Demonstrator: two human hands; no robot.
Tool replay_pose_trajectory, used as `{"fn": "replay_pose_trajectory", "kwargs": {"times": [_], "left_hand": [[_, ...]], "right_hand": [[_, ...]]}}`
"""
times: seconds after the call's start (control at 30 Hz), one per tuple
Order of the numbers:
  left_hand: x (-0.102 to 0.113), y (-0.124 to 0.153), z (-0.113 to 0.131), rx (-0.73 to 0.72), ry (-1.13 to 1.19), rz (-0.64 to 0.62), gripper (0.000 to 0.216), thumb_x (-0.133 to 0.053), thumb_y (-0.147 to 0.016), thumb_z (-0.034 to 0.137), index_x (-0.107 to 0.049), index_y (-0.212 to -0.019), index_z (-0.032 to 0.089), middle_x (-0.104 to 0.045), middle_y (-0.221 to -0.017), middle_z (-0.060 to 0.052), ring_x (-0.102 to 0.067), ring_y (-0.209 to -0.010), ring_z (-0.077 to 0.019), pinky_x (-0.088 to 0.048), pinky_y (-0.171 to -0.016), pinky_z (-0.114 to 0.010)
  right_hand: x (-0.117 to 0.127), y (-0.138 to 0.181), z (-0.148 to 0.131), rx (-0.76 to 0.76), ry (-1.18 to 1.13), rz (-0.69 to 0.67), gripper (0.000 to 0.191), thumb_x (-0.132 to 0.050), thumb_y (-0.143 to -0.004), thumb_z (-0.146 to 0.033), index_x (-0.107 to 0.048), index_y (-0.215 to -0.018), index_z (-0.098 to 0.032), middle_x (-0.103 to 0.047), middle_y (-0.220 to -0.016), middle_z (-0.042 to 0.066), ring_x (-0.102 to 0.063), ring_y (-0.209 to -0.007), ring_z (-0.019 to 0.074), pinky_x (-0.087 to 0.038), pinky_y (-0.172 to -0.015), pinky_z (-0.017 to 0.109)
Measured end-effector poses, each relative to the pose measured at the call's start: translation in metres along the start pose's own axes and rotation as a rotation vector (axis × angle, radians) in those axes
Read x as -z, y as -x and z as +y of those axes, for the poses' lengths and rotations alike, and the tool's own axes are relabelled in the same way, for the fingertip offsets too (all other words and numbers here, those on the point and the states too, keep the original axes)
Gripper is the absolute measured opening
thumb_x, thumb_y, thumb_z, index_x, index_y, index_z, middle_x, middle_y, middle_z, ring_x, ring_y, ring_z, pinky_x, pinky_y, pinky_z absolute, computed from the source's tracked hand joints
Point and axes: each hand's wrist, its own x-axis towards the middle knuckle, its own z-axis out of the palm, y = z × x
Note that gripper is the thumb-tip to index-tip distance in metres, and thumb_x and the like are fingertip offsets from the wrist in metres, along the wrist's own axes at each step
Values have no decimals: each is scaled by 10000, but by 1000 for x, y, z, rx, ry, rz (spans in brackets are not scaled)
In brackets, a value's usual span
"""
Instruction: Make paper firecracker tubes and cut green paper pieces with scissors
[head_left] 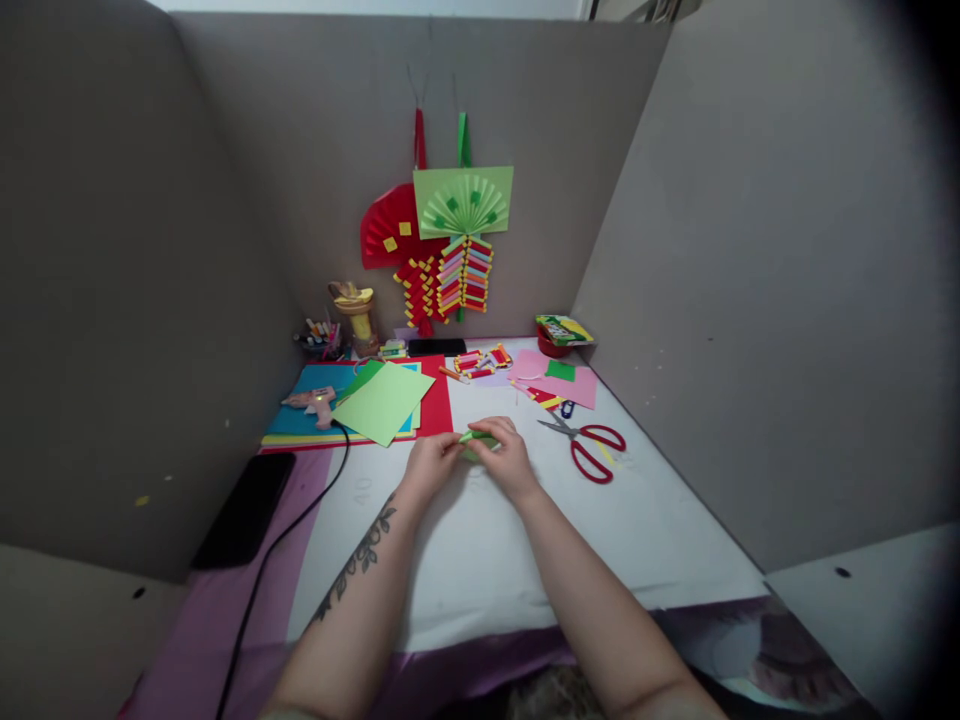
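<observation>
A small piece of light green paper [478, 446] is pinched between both hands over the middle of the white sheet. My left hand [433, 464] grips its left end with thumb and fingers. On the other side, my right hand [510, 460] holds it with the thumb in front and fingers curled behind. The paper looks rolled or folded along its upper edge, though the fingers cover much of it. Red-handled scissors [589, 450] lie partly open on the table, right of my right hand.
Coloured paper sheets [388, 402] and a pink glue gun [319, 403] with a black cord [281, 535] lie left. Behind are rolled paper pieces [480, 362] and pink paper [585, 388]. A black phone [246, 510] rests front left. Paper fan decorations [463, 205] hang on the grey partition.
</observation>
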Motion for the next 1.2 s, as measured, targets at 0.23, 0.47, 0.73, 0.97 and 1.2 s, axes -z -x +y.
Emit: {"fn": "replay_pose_trajectory", "kwargs": {"times": [0.23, 0.47, 0.73, 0.97, 1.2], "left_hand": [[0, 2, 4, -52, -157, -13, 224, -541, -787, 198, -725, -912, 224, -722, -814, -49, -609, -684, -182, -375, -634, -251], [1, 5, 11, -61, -294, -87, 249, -489, -821, 190, -706, -943, 203, -717, -818, -37, -605, -686, -156, -388, -622, -233], [-3, 5, 12, -65, -258, -88, 244, -497, -821, 228, -713, -934, 212, -721, -808, -30, -612, -673, -158, -416, -634, -239], [-7, 7, 15, -70, -94, -1, 284, -484, -853, 351, -707, -913, 185, -720, -851, -48, -632, -737, -166, -434, -664, -238], [-4, 5, 15, -47, -106, 30, 276, -470, -846, 336, -698, -815, 183, -695, -771, -30, -597, -700, -156, -406, -630, -235]], "right_hand": [[-1, 1, 0, 13, 15, -10, 122, -636, -751, -219, -710, -842, -255, -643, -789, 37, -564, -844, 199, -447, -789, 346], [-2, 1, 1, -1, -10, 5, 70, -652, -736, -193, -703, -766, -229, -633, -739, 30, -569, -792, 185, -451, -743, 320], [0, 1, 0, 8, -11, 9, 76, -627, -751, -214, -663, -684, -218, -614, -694, 19, -561, -763, 181, -443, -731, 319], [-1, 0, -3, -30, -57, 13, 75, -629, -735, -216, -669, -672, -211, -612, -686, 21, -564, -752, 179, -439, -732, 315], [6, -1, 7, -217, -184, 179, 172, -642, -722, -350, -651, -689, -181, -609, -699, 17, -556, -697, 165, -432, -664, 288]]}}
